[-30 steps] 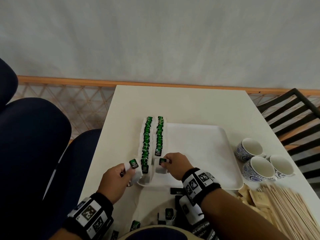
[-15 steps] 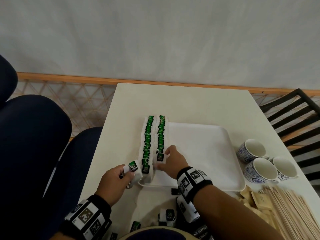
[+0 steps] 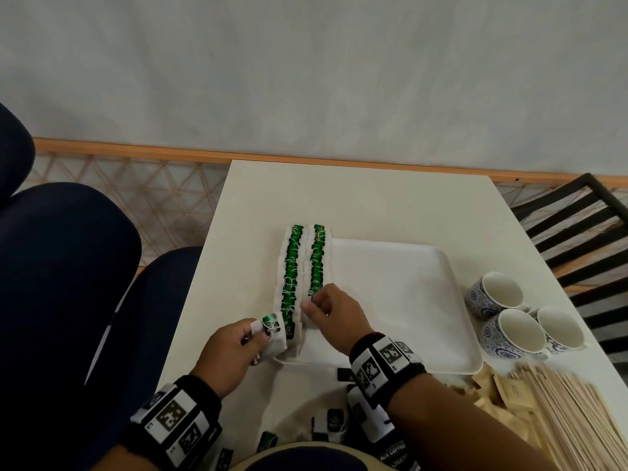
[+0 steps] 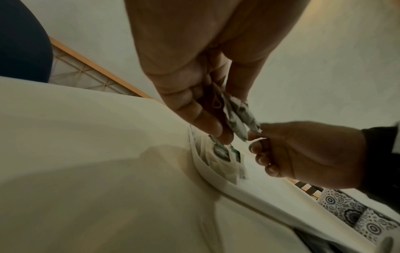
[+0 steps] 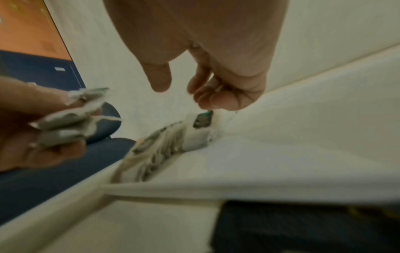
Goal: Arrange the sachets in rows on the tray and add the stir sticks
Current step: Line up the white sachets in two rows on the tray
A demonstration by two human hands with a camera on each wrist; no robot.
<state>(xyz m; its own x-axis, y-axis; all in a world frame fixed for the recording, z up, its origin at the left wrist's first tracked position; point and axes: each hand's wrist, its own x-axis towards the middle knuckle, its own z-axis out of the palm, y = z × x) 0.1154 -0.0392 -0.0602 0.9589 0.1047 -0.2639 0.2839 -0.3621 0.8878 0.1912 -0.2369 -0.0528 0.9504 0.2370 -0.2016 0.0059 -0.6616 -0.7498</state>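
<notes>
A white tray [image 3: 390,300] lies on the table with two rows of green-and-white sachets along its left side: a left row [image 3: 292,266] and a right row [image 3: 317,260]. My right hand [image 3: 314,299] is at the near end of the right row. Its curled fingertips rest on the top of the nearest sachet [image 5: 201,121], and the thumb stands apart with nothing in between. At the tray's near-left corner my left hand [image 3: 261,331] grips a small bundle of sachets [image 4: 238,116]. The wooden stir sticks [image 3: 577,413] lie in a pile at the front right.
Three blue-patterned cups [image 3: 509,321] stand right of the tray. Brown sachets [image 3: 496,389] lie beside the sticks. Loose green sachets [image 3: 334,419] and black coffee sachets [image 3: 394,450] lie near the front edge. Dark blue chairs [image 3: 68,300] stand at the left.
My right hand set its sachet at the near end of the right row, pushed it against the row and loosened its hold. The left hand kept its bundle, almost still.
</notes>
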